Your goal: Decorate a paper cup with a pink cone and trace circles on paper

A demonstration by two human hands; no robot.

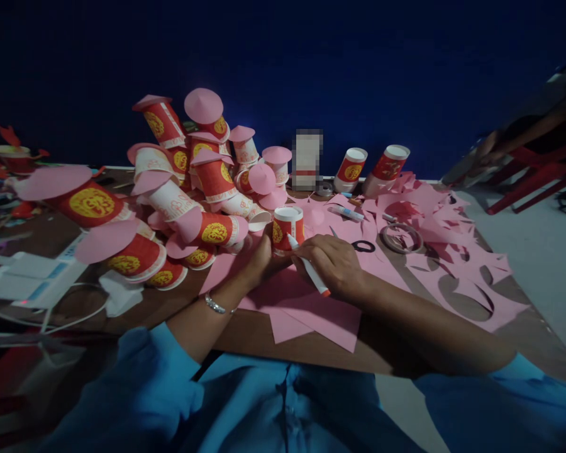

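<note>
My left hand (263,259) is wrapped round the lower left side of a red and white paper cup (288,225), which stands upside down with a yellow emblem on its side. My right hand (332,263) grips a white marker (314,277) with an orange end; its tip points at the white strip on the cup and seems to touch it. Pink paper sheets (321,321) lie under both hands. Just right of my right hand are scissors (363,246) with black handles, partly covered by paper.
Several cups with pink paper cones (217,176) are heaped at the left. Two stacks of cups (351,170) stand at the back. A tape roll (402,238) and pink offcuts (462,277) lie right. A white power strip (33,277) sits far left; a red chair (532,163) stands beyond the table.
</note>
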